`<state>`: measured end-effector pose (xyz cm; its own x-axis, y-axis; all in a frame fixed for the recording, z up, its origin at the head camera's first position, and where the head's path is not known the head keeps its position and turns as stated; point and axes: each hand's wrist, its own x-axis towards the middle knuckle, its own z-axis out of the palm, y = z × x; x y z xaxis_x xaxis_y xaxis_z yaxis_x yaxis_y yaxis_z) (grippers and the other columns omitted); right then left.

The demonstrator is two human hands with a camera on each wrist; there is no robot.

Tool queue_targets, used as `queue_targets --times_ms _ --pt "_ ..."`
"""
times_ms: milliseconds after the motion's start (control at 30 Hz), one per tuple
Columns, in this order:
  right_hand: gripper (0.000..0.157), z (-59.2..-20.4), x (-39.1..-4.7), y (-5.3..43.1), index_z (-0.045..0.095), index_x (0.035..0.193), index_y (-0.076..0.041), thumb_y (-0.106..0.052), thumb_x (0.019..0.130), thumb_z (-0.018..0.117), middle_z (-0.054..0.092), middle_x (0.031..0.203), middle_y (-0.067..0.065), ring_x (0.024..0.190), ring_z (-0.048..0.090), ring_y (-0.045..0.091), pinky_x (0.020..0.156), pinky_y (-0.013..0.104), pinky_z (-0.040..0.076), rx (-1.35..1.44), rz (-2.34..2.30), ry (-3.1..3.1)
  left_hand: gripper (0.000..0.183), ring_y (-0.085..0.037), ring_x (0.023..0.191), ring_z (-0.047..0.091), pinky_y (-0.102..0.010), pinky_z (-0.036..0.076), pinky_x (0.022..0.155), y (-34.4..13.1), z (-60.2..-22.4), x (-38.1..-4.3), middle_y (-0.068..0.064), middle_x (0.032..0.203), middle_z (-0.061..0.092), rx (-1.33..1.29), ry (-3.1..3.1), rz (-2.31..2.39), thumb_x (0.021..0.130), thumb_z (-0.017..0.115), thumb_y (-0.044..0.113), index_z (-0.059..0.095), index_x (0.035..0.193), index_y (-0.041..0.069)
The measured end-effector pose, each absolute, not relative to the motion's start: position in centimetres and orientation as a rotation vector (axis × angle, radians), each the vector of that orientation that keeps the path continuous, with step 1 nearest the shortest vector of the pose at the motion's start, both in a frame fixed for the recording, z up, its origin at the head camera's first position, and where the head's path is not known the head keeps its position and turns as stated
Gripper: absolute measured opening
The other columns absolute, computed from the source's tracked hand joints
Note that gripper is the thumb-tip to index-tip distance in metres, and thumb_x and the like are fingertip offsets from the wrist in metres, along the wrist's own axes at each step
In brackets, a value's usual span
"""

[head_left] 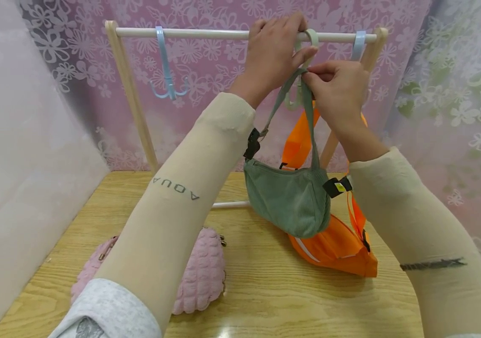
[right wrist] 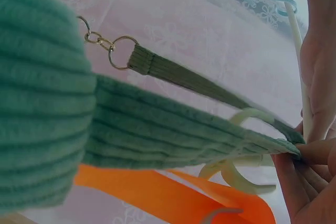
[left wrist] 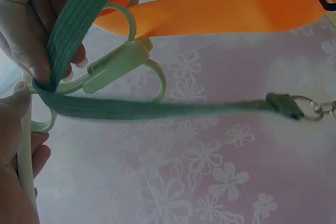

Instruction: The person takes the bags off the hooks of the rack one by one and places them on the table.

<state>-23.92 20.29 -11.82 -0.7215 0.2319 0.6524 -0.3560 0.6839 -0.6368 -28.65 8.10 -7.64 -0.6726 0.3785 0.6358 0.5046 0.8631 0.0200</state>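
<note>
A green corduroy shoulder bag [head_left: 289, 199] hangs in the air by its strap [left wrist: 100, 106], below the white rail [head_left: 211, 34] of a wooden rack. My right hand [head_left: 342, 89] pinches the top of the strap between thumb and fingertips. Right beside it is a pale green hook [left wrist: 118, 66] on the rail; the strap's fold overlaps the hook's stem in the left wrist view. My left hand [head_left: 276, 51] grips the rail just left of this hook, fingers curled over it, thumb reaching toward the hook and strap.
An orange waist bag [head_left: 337, 251] hangs behind the green one, its strap [head_left: 299, 141] rising to the rack's right side. Light blue hooks [head_left: 166, 70] hang near both rail ends. A pink quilted bag [head_left: 202, 272] lies on the wooden table [head_left: 266, 295], partly behind my left forearm.
</note>
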Motion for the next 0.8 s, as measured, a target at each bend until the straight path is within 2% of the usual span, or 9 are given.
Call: queue_targets --times_ms 300,633,800 --pt "0.027 -12.1 -23.6 20.1 0.072 0.095 -0.004 -0.026 0.082 0.065 0.07 0.092 0.008 0.074 0.066 0.002 0.065 0.014 0.05 0.114 0.945 -2.159 0.049 -0.005 0.113 0.046 -0.023 0.019 0.102 8.1 -7.6 -28.6 0.012 0.117 0.054 -0.632 -2.397 -0.266 0.087 0.038 0.058 0.044 0.123 0.026" --pt "0.026 -12.9 -22.8 20.5 0.072 0.096 -0.005 -0.026 0.083 0.065 0.07 0.092 0.008 0.075 0.066 0.003 0.066 0.015 0.05 0.157 0.989 -2.156 0.049 -0.004 0.114 0.045 -0.025 0.016 0.104 7.9 -7.9 -28.7 0.012 0.116 0.055 -0.633 -2.377 -0.251 0.087 0.039 0.058 0.043 0.122 0.025" --pt "0.024 -13.2 -22.4 21.1 0.072 0.096 -0.003 -0.022 0.081 0.068 0.07 0.088 0.006 0.068 0.064 -0.002 0.063 0.013 0.05 0.221 1.104 -2.099 0.05 -0.004 0.117 0.043 -0.026 0.012 0.107 8.1 -8.0 -28.7 0.012 0.116 0.054 -0.638 -2.343 -0.226 0.087 0.037 0.059 0.043 0.122 0.024"
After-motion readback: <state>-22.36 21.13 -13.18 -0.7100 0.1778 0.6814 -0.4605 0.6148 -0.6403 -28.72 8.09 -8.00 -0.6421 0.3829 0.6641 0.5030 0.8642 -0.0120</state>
